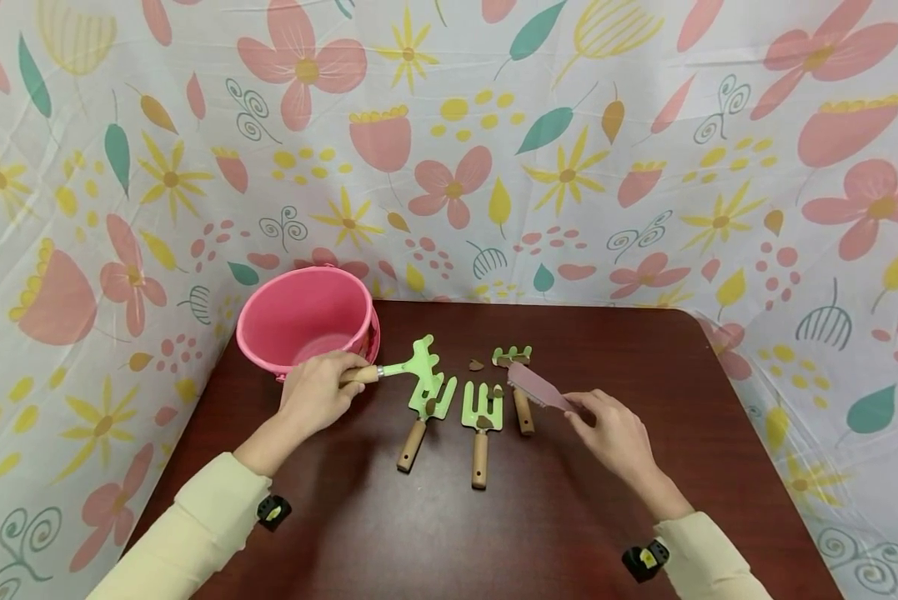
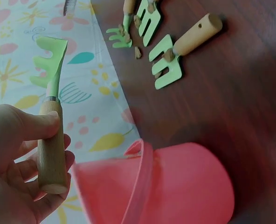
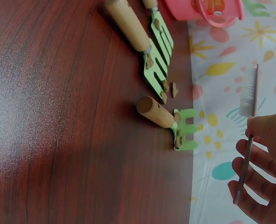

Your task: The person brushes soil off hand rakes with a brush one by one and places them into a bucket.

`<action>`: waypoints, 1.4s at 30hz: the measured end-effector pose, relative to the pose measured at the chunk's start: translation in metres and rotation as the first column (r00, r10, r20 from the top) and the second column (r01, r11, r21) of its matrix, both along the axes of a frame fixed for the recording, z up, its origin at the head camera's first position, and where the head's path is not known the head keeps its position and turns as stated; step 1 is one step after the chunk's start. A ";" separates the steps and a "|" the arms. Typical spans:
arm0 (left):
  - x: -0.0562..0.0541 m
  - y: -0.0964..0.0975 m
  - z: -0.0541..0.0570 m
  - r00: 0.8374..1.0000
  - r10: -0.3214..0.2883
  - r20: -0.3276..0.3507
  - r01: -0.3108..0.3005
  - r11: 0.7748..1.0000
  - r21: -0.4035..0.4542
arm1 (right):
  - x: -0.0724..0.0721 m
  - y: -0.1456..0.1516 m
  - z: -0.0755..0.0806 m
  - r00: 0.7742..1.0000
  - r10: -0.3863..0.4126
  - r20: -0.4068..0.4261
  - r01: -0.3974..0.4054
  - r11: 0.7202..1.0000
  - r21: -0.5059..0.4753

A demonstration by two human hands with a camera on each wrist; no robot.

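My left hand (image 1: pixel 315 390) grips the wooden handle of a small green hand rake (image 1: pixel 421 363), its tines raised over the table beside the bucket. In my right hand (image 1: pixel 615 429) I hold a dusty-pink brush (image 1: pixel 539 387) with pale bristles, also seen in the right wrist view as a thin brush handle (image 3: pixel 245 170). Below lie two green hand forks, a left fork (image 1: pixel 411 446) and a middle fork (image 1: pixel 480 458), plus a second rake (image 1: pixel 524 414) partly behind the brush. Brown clumps (image 1: pixel 484 422) sit on these tools.
A pink bucket (image 1: pixel 257 321) stands at the back left, close by my left hand. One loose brown clump (image 1: pixel 475 365) lies on the dark wooden table (image 1: pixel 388 533). A flower-patterned cloth (image 1: pixel 449 242) hangs along the back and sides.
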State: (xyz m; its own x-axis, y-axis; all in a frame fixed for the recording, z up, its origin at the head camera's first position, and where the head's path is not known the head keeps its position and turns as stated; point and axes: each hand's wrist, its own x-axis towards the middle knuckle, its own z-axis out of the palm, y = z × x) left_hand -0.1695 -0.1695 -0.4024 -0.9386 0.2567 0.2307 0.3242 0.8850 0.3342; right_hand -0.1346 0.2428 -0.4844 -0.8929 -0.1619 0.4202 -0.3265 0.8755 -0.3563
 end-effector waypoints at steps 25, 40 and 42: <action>-0.044 -0.047 0.051 0.987 0.159 0.035 -0.157 0.986 -0.065 | 0.002 0.005 -0.002 1.000 -0.004 0.000 0.004 1.000 0.003; -0.060 -0.065 0.083 0.978 0.206 0.031 -0.198 0.967 -0.161 | 0.000 0.006 0.002 1.000 0.000 0.001 0.000 1.000 -0.004; -0.063 -0.068 0.086 0.977 0.208 0.044 -0.197 0.964 -0.177 | 0.000 0.006 0.003 1.000 0.000 0.002 0.000 1.000 -0.005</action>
